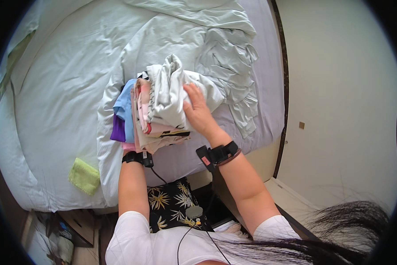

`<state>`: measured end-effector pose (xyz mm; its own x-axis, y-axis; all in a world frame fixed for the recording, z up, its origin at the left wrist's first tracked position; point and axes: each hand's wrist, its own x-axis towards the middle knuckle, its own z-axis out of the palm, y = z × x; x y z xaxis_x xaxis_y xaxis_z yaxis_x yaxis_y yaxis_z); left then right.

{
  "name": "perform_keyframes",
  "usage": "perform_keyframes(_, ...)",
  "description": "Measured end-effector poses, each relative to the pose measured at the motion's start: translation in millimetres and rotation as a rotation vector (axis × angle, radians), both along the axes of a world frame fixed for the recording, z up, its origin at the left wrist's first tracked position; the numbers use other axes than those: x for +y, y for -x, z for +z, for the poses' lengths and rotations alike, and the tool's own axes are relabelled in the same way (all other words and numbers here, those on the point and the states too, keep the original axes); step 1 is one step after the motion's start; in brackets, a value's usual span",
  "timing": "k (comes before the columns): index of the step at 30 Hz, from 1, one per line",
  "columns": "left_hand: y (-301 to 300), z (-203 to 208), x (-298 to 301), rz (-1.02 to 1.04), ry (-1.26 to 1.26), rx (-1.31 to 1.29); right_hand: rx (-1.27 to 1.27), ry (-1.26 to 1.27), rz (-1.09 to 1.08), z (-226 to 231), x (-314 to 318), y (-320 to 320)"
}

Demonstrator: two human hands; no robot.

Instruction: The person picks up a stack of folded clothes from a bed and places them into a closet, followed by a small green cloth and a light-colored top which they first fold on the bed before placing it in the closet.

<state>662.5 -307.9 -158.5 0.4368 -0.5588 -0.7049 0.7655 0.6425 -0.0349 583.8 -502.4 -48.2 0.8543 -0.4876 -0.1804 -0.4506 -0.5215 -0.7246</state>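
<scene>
A stack of folded clothes [141, 106] is in front of me, over the bed. It has light blue, purple, pink, peach and yellow-black layers, and a bulky folded white cloth [168, 99] lies on top. My right hand [198, 108] rests against the white cloth's right side, fingers stretched out and thumb apart. My left forearm [133, 176] reaches to the near left of the stack. The left hand is hidden under or behind the clothes, so its fingers do not show.
Rumpled pale bedding [227, 57] spreads behind and right of the stack. A folded yellow-green cloth [84, 176] lies near the bed's front left edge. A wooden cabinet [79, 225] stands at the lower left. The wall [335, 88] is on the right. Cables hang near my body.
</scene>
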Motion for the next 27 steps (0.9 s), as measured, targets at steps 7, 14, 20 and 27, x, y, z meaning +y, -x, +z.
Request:
perform_keyframes(7,-2.1,83.7,-26.0,-0.086,0.107,-0.002,0.050,0.088,0.009,34.6,27.6,23.3)
perform_keyframes(14,53.4,174.4,-10.7,-0.286,0.246,-0.111,-0.036,0.186,0.005,107.9,93.0,107.9)
perform_keyframes(20,111.6,117.2,20.1,-1.053,-0.155,-0.803,0.040,0.100,-0.274,142.7,124.6,210.2)
perform_keyframes(27,201.0,180.6,-40.8,-1.435,0.134,-0.782,0.083,0.177,-0.471,215.6,137.7,322.4)
